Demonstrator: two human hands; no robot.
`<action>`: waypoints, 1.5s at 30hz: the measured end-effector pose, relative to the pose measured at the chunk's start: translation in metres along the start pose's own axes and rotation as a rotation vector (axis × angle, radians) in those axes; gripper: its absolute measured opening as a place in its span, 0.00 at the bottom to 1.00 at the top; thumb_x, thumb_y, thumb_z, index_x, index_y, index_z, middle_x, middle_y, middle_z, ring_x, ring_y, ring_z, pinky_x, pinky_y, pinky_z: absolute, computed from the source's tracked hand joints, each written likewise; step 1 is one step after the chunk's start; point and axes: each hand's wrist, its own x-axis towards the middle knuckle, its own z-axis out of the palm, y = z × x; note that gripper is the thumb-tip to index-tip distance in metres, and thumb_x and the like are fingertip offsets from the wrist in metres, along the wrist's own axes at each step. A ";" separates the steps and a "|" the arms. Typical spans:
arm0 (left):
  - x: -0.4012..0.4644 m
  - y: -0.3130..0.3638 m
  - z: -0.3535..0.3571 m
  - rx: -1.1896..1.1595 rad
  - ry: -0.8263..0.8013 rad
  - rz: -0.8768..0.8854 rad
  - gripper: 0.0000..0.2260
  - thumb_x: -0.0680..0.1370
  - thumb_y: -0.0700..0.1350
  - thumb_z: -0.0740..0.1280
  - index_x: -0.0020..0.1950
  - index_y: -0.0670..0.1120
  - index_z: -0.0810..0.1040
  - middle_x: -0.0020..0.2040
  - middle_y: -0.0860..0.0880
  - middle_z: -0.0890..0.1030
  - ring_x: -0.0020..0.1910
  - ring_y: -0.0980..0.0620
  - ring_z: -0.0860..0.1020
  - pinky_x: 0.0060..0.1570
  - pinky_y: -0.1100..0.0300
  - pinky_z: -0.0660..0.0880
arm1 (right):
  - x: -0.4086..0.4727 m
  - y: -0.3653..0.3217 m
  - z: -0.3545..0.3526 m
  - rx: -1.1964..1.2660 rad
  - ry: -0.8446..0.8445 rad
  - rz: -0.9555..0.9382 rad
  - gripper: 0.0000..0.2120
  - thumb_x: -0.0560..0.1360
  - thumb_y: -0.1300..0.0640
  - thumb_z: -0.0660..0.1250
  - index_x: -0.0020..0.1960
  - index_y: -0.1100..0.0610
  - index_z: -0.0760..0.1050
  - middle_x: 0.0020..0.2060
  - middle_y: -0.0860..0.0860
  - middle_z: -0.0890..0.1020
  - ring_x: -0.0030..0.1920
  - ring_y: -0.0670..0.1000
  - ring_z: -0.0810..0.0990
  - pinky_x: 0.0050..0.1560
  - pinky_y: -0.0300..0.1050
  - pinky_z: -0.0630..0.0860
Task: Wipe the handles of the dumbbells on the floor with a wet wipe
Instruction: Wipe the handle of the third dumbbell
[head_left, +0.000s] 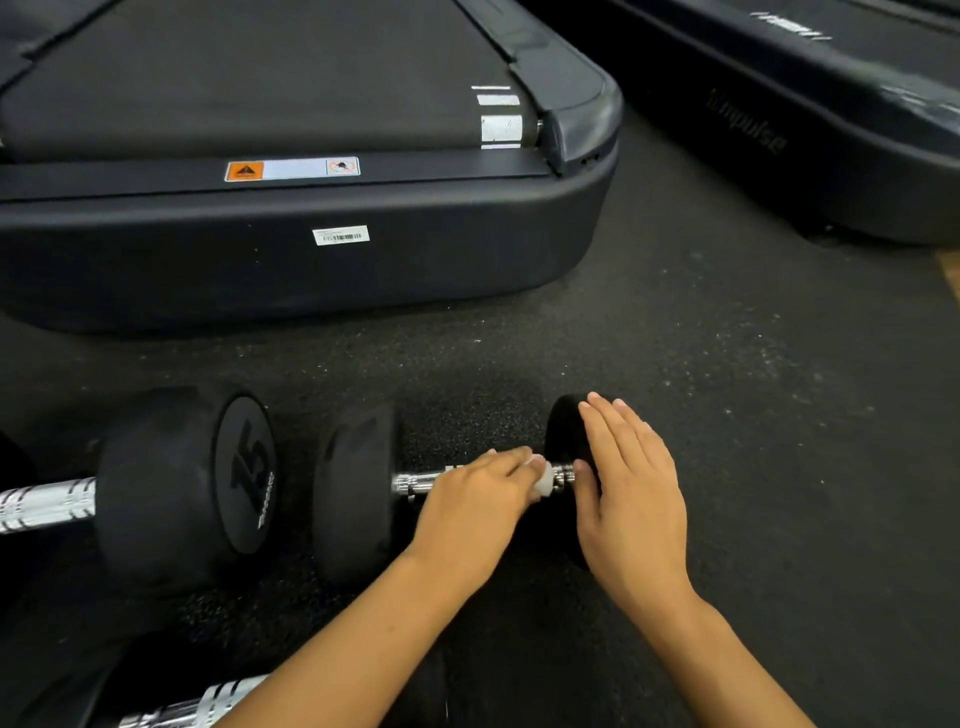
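A small black dumbbell (356, 488) lies on the rubber floor with its chrome handle (415, 483) running left to right. My left hand (475, 506) grips a white wet wipe (543, 478) wrapped around the right part of that handle. My right hand (631, 499) lies flat with straight fingers on the dumbbell's right head (563, 431). A bigger dumbbell marked 15 (182, 488) lies to the left, its chrome handle (47, 504) partly out of frame. A third chrome handle (197, 704) shows at the bottom edge under my left forearm.
A black treadmill base (311, 260) stands just behind the dumbbells. A second treadmill (831, 130) sits at the far right. Dark speckled rubber floor (753, 389) spreads to the right of my hands.
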 end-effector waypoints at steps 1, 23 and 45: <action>0.000 0.001 0.001 0.016 0.005 -0.010 0.16 0.64 0.44 0.78 0.50 0.45 0.83 0.48 0.49 0.84 0.42 0.48 0.83 0.34 0.57 0.80 | 0.000 0.000 0.001 -0.007 0.005 0.004 0.22 0.73 0.60 0.58 0.66 0.62 0.69 0.65 0.56 0.73 0.68 0.53 0.65 0.68 0.47 0.57; -0.024 0.004 -0.074 0.050 0.141 0.025 0.31 0.65 0.47 0.78 0.65 0.45 0.72 0.39 0.49 0.83 0.32 0.52 0.81 0.23 0.59 0.76 | -0.014 -0.054 -0.027 0.497 -0.124 0.105 0.19 0.74 0.61 0.67 0.62 0.48 0.72 0.54 0.45 0.71 0.52 0.42 0.72 0.47 0.27 0.69; -0.071 -0.041 -0.086 -0.027 0.026 -0.199 0.33 0.72 0.50 0.69 0.74 0.50 0.59 0.74 0.57 0.57 0.74 0.60 0.48 0.72 0.63 0.40 | -0.008 -0.084 0.046 0.203 -0.369 -0.278 0.12 0.73 0.59 0.61 0.54 0.58 0.78 0.52 0.53 0.82 0.54 0.52 0.79 0.62 0.48 0.71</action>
